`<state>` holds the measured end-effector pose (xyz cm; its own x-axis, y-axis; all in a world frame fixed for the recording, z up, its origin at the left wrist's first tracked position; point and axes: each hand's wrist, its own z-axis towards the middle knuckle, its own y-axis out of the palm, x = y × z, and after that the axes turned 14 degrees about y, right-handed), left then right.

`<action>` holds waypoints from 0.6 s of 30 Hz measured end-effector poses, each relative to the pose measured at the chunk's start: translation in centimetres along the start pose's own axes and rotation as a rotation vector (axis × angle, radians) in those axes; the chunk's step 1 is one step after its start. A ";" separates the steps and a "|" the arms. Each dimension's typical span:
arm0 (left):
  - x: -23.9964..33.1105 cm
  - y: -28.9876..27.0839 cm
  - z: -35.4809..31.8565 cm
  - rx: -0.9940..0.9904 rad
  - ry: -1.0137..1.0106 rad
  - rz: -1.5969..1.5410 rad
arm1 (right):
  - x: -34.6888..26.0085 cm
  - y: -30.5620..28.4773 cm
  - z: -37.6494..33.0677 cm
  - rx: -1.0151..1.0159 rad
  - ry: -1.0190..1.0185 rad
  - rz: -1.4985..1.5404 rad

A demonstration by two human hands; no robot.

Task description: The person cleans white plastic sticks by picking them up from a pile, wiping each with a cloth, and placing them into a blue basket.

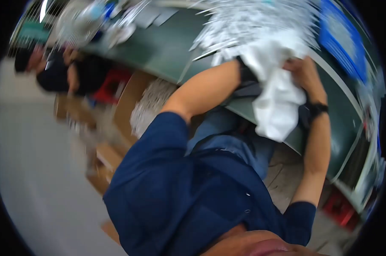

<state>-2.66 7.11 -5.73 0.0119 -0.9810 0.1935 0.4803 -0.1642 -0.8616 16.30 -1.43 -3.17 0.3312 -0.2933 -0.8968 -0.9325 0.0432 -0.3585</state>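
A soft white sheet or bag (278,102), smeared by motion, hangs in crumpled folds over the near edge of the green table. My right hand (304,77) has its fingers closed on the upper right part of it, and a black watch is on that wrist. My left forearm (210,85) reaches in from the left, with a black band (246,72) at the wrist. The white material covers my left hand, so its fingers are hidden. Just beyond my hands lies a large heap of thin white stick-like pieces (244,30).
A blue tray (343,40) stands at the far right of the green table (159,47). On the left, a cardboard box (127,104) holds more thin white pieces. Another person (58,72) sits farther left by a red stool (112,85). Something red (341,209) is below right.
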 end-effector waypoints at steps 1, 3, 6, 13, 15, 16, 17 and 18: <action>0.6 -1.1 -0.4 0.001 -0.105 0.047 | -0.4 -0.7 1.0 0.005 -0.262 -0.598; -0.6 -0.4 -0.4 0.448 -0.028 -0.774 | -0.7 1.4 2.3 0.115 -0.229 -0.617; -0.2 -2.1 -0.3 0.688 0.121 -0.831 | -0.4 0.8 3.0 0.093 -0.312 -0.754; 5.4 -7.8 -3.4 0.605 -0.127 -0.120 | 1.8 -3.6 4.1 0.139 -0.346 -0.875; 5.5 -8.1 -4.2 0.630 -0.061 -0.190 | 0.2 -3.4 2.2 0.098 -0.247 -0.789; 5.6 -8.1 -4.0 0.645 -0.012 -0.235 | -0.1 -4.1 1.2 0.092 -0.130 -0.705; 5.5 -7.9 -3.9 0.657 0.032 -0.274 | 0.1 -4.9 0.8 0.082 -0.134 -0.712; 5.5 -7.6 -3.7 0.668 0.075 -0.315 | 0.8 -5.7 0.5 0.066 -0.079 -0.568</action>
<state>-9.46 2.62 0.17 -0.2629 -0.9063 0.3310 0.8825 -0.3645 -0.2972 21.99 -1.45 -1.93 0.7895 -0.2155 -0.5747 -0.5952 -0.0402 -0.8026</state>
